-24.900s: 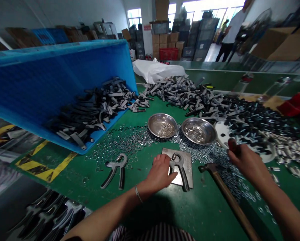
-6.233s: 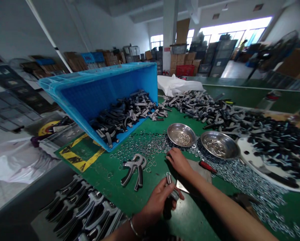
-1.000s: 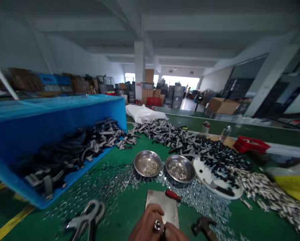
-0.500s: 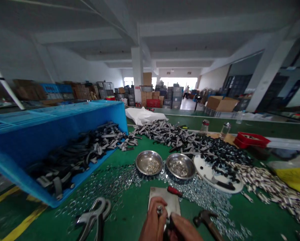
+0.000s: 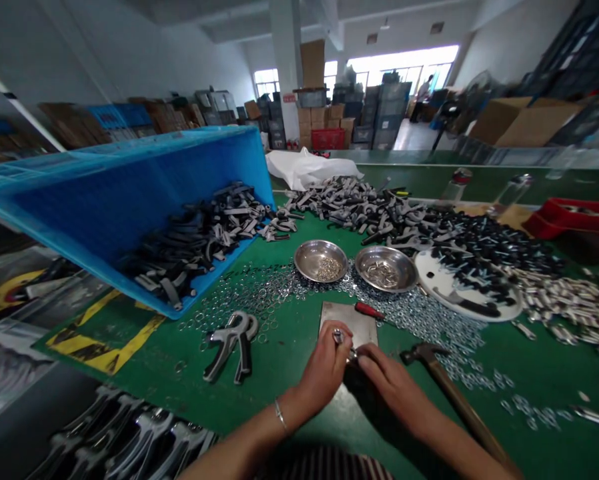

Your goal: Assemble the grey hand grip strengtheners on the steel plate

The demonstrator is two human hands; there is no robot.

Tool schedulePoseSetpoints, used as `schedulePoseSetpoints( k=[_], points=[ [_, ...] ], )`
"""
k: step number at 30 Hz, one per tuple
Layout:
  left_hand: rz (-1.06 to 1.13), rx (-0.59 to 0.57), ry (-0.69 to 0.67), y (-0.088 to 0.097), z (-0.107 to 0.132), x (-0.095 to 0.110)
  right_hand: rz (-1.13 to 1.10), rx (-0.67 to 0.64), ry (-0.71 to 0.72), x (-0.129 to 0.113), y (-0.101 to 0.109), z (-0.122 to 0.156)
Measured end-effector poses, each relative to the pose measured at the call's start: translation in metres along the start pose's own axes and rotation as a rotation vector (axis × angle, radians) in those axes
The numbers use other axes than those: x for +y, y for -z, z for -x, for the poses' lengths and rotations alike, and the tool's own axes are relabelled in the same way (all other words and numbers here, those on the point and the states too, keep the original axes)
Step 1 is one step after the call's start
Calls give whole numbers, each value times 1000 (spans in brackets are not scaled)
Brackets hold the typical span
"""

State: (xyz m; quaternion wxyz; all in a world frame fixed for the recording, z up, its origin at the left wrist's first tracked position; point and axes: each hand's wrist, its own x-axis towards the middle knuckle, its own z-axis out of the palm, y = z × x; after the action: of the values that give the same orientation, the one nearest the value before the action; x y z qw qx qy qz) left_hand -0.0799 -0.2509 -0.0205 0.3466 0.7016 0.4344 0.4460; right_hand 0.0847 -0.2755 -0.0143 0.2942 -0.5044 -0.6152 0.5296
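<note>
In the head view my left hand (image 5: 327, 367) is closed round a small shiny metal part (image 5: 338, 336), whose round end shows above the fingers. My right hand (image 5: 387, 377) is pinched close beside it; its fingertips meet near another bit of metal between the hands, and what they hold is mostly hidden. Both hands are over the near edge of a flat metal plate (image 5: 334, 313). At the plate's far right corner lies a red-handled tool (image 5: 369, 311). A hammer (image 5: 442, 377) rests right of my right hand. A grey and black hand gripper (image 5: 233, 343) lies to the left.
A blue crate (image 5: 179, 167) on its side holds many grey and black handles. Two steel bowls (image 5: 307, 272) of small parts stand beyond the plate, beside a white tray (image 5: 444, 301) of black-headed bolts. Loose nuts and rings (image 5: 424, 319) cover the bench. A red bin (image 5: 554, 223) stands far right.
The view has tilted down, so the bench, both forearms and finished-looking hand grippers at lower left now show. My hands remain together over the plate.
</note>
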Motion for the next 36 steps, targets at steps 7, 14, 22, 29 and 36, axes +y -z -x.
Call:
schedulePoseSetpoints(
  k=[7,14,22,29,36],
  points=[
    [-60,-68,-82,1,2,-6,-292,-121,-151,13,-13,1],
    [-118,-98,-113,2,3,-5,-536,-120,-167,19,-14,8],
    [-661,-600,-140,4,-66,-29,344,70,44,37,19,6],
    [-846,-454,-301,-19,-91,-13,929,280,213,56,83,4],
    [-839,-583,-406,-91,-60,-8,715,470,211,74,95,17]
  ],
)
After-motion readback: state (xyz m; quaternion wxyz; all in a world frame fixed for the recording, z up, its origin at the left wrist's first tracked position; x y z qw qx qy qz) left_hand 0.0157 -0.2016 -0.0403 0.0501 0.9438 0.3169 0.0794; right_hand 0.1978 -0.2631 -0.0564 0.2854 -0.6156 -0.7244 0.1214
